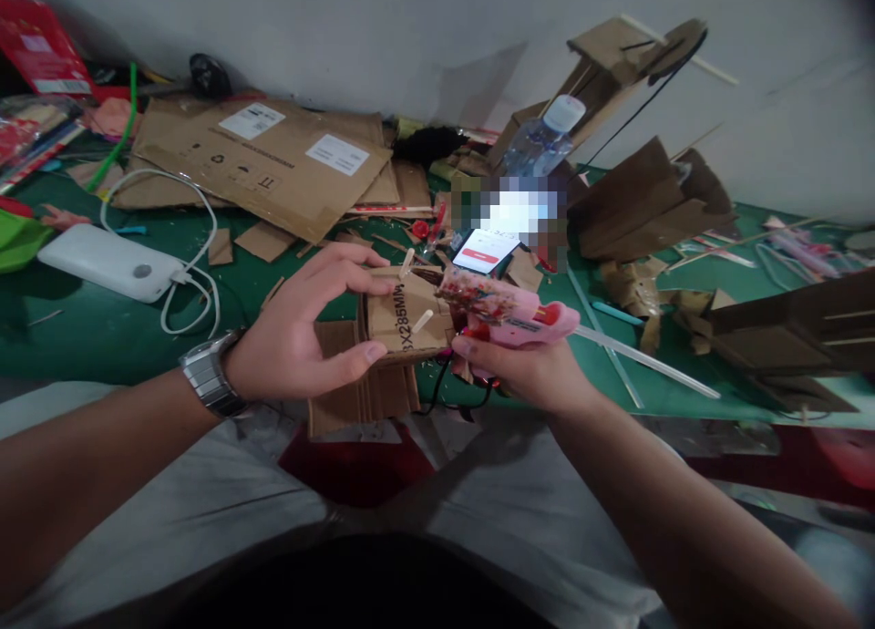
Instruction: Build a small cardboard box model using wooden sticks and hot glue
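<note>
My left hand [307,324] spans a small cardboard box [389,314], its thumb on the near edge and its fingers along the far side. Printed lettering marks the box's top, and two short wooden sticks [422,321] stand up from it. In my right hand [526,365] is a pink hot glue gun [526,324], my fingers wrapped round its handle. Its front end, crusted with glue and bits, points left at the box's right side; the nozzle tip is hard to make out. A long white glue stick [649,363] sticks out of its back.
Behind the box lie a lit phone [488,246] and a water bottle [543,141]. Cardboard structures [649,196] stand on the right. A flattened carton [266,169] and a white power bank [113,262] with its cable are at the left. Scraps litter the green table [252,292].
</note>
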Action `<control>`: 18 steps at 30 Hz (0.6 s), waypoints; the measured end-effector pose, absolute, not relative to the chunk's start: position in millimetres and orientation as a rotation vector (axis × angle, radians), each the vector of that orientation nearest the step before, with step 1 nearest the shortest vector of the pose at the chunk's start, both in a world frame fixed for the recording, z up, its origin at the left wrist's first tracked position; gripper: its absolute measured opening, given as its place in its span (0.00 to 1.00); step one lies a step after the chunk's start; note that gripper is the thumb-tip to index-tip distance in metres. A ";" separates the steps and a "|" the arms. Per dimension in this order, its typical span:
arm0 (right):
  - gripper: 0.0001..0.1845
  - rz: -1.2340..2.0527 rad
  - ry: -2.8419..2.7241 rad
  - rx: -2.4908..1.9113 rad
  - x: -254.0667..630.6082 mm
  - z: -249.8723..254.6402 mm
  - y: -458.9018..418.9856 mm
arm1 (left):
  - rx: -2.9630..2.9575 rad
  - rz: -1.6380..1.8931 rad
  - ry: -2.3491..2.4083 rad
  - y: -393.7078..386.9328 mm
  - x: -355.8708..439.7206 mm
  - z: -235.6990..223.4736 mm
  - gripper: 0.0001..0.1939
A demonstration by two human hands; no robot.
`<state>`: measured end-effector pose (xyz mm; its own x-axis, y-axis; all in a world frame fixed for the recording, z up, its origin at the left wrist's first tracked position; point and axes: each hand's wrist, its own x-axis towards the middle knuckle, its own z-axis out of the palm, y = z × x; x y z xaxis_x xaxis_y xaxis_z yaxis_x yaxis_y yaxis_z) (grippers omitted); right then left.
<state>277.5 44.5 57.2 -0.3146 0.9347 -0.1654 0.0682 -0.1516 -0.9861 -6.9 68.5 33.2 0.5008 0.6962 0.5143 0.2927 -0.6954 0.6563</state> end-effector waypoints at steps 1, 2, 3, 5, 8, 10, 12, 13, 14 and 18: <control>0.36 1.551 -1.378 -1.211 276.8 56.3 43.6 | 2.251 1.086 0.811 68.4 -6.9 33.5 0.22; 0.35 1.546 -1.356 -1.236 275.7 55.4 42.4 | 2.249 1.085 0.808 68.4 -6.8 33.8 0.22; 0.35 1.536 -1.336 -1.269 274.3 54.7 41.2 | 2.248 1.086 0.806 68.4 -6.8 34.1 0.21; 0.35 1.508 -1.317 -1.342 271.0 53.4 38.7 | 2.253 1.083 0.800 68.5 -6.9 34.5 0.21; 0.34 1.472 -1.312 -1.408 267.6 50.3 36.2 | 2.302 1.078 0.784 68.7 -6.6 33.4 0.24; 0.34 1.480 -1.307 -1.395 267.3 46.9 35.6 | 2.353 1.092 0.772 68.6 -5.7 31.3 0.31; 0.35 1.510 -1.296 -1.366 268.1 42.7 35.7 | 2.399 1.127 0.782 68.2 -4.3 28.7 0.35; 0.35 1.530 -1.289 -1.350 268.7 40.7 35.8 | 2.416 1.144 0.791 67.9 -3.4 27.5 0.34; 0.36 1.550 -1.283 -1.337 269.2 38.8 36.0 | 2.428 1.158 0.800 67.4 -2.6 26.4 0.32; 0.37 1.540 -1.333 -1.317 270.1 35.4 36.3 | 2.428 1.173 0.793 64.8 -0.2 24.1 0.26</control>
